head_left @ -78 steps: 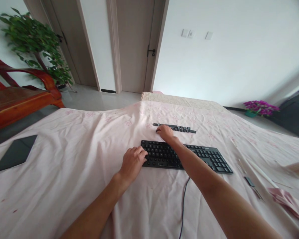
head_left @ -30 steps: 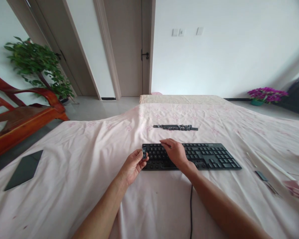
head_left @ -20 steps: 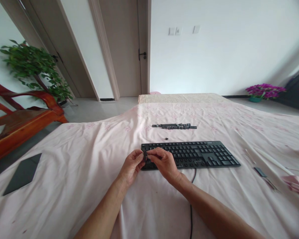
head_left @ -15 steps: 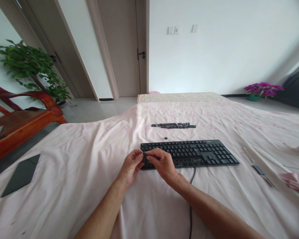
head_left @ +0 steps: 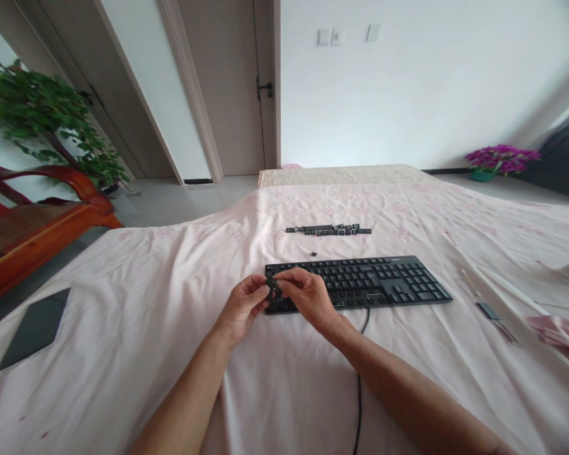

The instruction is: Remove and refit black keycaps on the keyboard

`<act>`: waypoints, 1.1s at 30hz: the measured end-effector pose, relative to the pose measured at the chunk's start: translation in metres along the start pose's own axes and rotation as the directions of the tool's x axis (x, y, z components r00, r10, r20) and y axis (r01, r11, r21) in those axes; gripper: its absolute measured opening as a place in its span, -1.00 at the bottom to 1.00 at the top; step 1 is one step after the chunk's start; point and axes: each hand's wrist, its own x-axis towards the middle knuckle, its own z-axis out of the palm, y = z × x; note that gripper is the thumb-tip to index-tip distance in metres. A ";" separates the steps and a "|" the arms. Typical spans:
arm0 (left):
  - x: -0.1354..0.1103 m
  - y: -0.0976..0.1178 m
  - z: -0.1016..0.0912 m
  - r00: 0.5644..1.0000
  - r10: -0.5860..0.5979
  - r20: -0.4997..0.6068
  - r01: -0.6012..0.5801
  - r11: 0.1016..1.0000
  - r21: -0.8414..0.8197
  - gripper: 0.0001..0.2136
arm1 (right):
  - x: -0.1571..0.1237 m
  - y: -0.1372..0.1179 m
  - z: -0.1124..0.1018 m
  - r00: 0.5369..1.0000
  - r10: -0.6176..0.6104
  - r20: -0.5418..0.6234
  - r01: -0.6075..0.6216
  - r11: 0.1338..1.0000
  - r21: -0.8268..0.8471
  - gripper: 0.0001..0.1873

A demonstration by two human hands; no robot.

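Note:
A black keyboard point(head_left: 398, 284) lies on the pink cloth, with several keys off along its near side. Over its left end, my left hand point(head_left: 244, 304) pinches a small black keycap point(head_left: 270, 284) between thumb and fingers. My right hand point(head_left: 308, 294) meets it from the other side, thumb and forefinger closed on the same small piece. My fingers cover part of the keycap and the keys under it. Behind the keyboard lies a row of loose keycaps point(head_left: 332, 231), among them a long bar. One small black piece point(head_left: 313, 254) sits apart, nearer the keyboard.
To the right lie a dark-headed brush point(head_left: 488, 311), a white stick point(head_left: 512, 291) and a folded pink cloth point(head_left: 557, 335). A dark flat tablet or phone point(head_left: 34, 328) rests at left. The keyboard cable point(head_left: 359, 392) runs toward me. A wooden chair point(head_left: 52, 221) stands beyond the left edge.
The view has tilted down slightly, so everything sits a little higher or lower in it. My two hands have shifted slightly toward the keyboard's left keys, still together around the keycap.

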 end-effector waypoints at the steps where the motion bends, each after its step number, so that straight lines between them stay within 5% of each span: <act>1: 0.002 0.002 -0.002 1.000 0.000 -0.015 -0.001 0.998 -0.055 -0.72 | 0.002 0.000 -0.003 1.000 -0.015 -0.020 0.014 0.999 -0.045 -0.83; 4: 0.006 0.008 -0.010 0.997 0.012 -0.071 -0.023 0.987 -0.161 -0.71 | 0.002 0.002 -0.013 0.988 -0.147 -0.053 0.123 0.940 -0.319 -0.82; 9: 0.011 0.014 -0.024 0.994 0.015 -0.108 -0.037 0.979 -0.199 -0.74 | -0.009 0.010 -0.014 0.949 -0.268 0.164 0.306 0.675 -0.671 -0.80; 13: 0.013 0.010 -0.029 0.995 0.011 -0.103 -0.033 0.976 -0.217 -0.76 | -0.015 0.012 -0.006 0.927 -0.239 0.290 0.374 0.495 -0.784 -0.81; 19: 0.014 0.007 -0.031 0.994 -0.016 -0.109 -0.009 0.975 -0.223 -0.75 | -0.016 0.006 -0.001 0.893 -0.239 0.381 0.448 0.392 -0.804 -0.81; 26: 0.015 0.005 -0.033 0.996 -0.009 -0.086 -0.006 0.984 -0.178 -0.73 | -0.016 0.007 0.001 0.916 -0.216 0.338 0.401 0.455 -0.795 -0.80; 33: 0.006 0.005 -0.021 1.000 0.000 0.012 -0.002 0.987 0.163 -0.73 | -0.012 0.013 -0.009 0.940 -0.313 0.139 0.336 0.762 -0.554 -0.78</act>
